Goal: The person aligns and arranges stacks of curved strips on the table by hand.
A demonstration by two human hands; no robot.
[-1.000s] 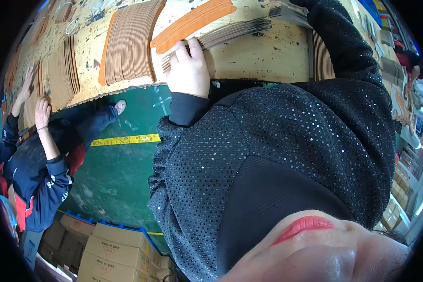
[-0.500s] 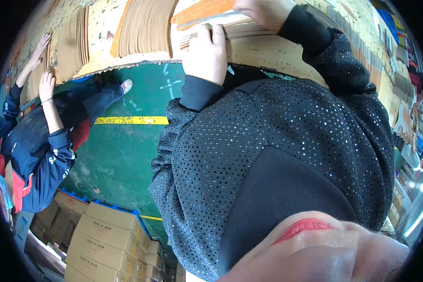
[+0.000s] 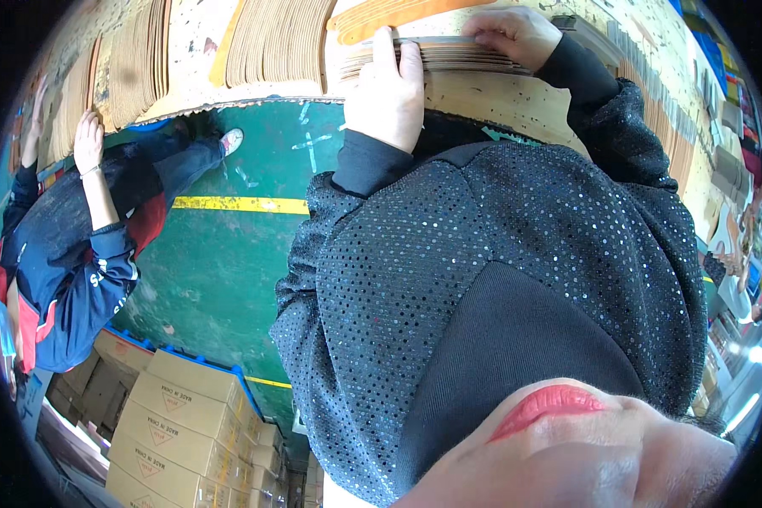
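A stack of thin brown flat pieces (image 3: pixel 461 59) lies near the table's front edge, with a grey-edged piece along its far side. My left hand (image 3: pixel 387 97) grips the stack's left end, its thumb and index finger over the edges. At the right end my right hand (image 3: pixel 523 38) is closed with curled fingers on the same stack; some of its fingertips are hidden. Just beyond the stack are long orange flat pieces (image 3: pixel 389 17) with rounded ends.
Left of my hands stands a wide row of brown sheets (image 3: pixel 279 46), then another row (image 3: pixel 138 68). A co-worker's hand (image 3: pixel 89 144) is at the table edge farther left. More grey and brown pieces (image 3: pixel 652 85) line the right. Cardboard boxes (image 3: pixel 173 423) stand on the green floor (image 3: pixel 220 279).
My right hand has moved from beside the orange pieces to the stack's right end. The grey-edged piece, earlier slanted over the orange ones, now lies along the stack. The view has shifted slightly.
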